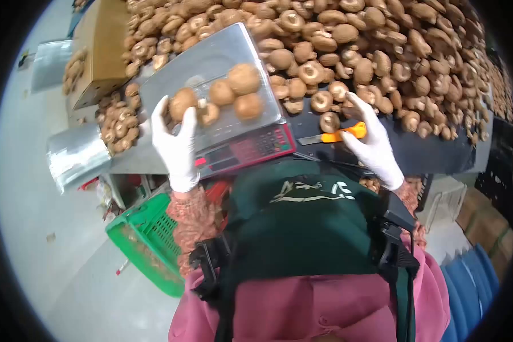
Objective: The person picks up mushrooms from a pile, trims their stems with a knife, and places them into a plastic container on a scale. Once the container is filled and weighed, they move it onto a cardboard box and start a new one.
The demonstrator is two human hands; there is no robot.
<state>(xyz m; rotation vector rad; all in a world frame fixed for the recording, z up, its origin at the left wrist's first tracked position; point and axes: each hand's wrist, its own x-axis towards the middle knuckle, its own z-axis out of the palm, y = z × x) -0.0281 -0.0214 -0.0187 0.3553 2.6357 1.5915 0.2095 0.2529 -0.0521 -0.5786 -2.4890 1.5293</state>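
My left hand [177, 149], in a white glove, is at the left side of a metal scale pan [211, 54]. Its thumb and fingers are closed around a brown mushroom [182, 102]. Several more mushrooms sit on the pan, among them a large round one [244, 78]. Below the pan is the scale's red front panel [256, 147] with keys and a display. My right hand [373, 142], also gloved, is open with thumb and fingers spread. It hovers by an orange utility knife [342, 133], its blade out, and near loose mushrooms [329, 122].
A big heap of mushrooms [365, 68] covers the back and right of the dark table [439, 157]. At left stand a cardboard box [105, 51] and a smaller mushroom pile [119, 122]. A green crate [154, 233] is below on the floor.
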